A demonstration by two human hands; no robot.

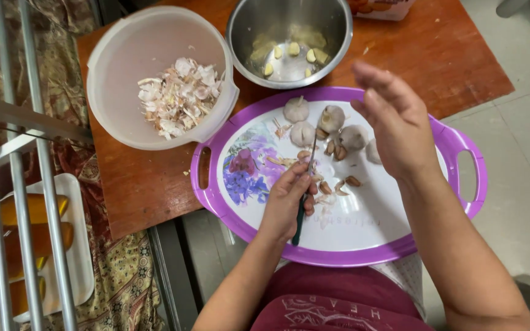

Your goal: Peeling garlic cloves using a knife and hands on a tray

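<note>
My left hand [288, 199] grips a small knife [305, 190] with a dark green handle, its blade pointing up toward the garlic. My right hand [394, 119] hovers open above the right side of the purple-rimmed tray [234, 211], holding nothing. Whole garlic bulbs [297, 109] sit in a cluster at the tray's far side, just left of my right hand. Loose unpeeled cloves [352, 181] and bits of skin lie near the knife tip.
A white plastic bowl [124, 73] of garlic skins stands at the back left on the wooden table [136, 178]. A steel bowl [240, 37] holds peeled cloves. A metal rail and a white tray with orange items are at the left.
</note>
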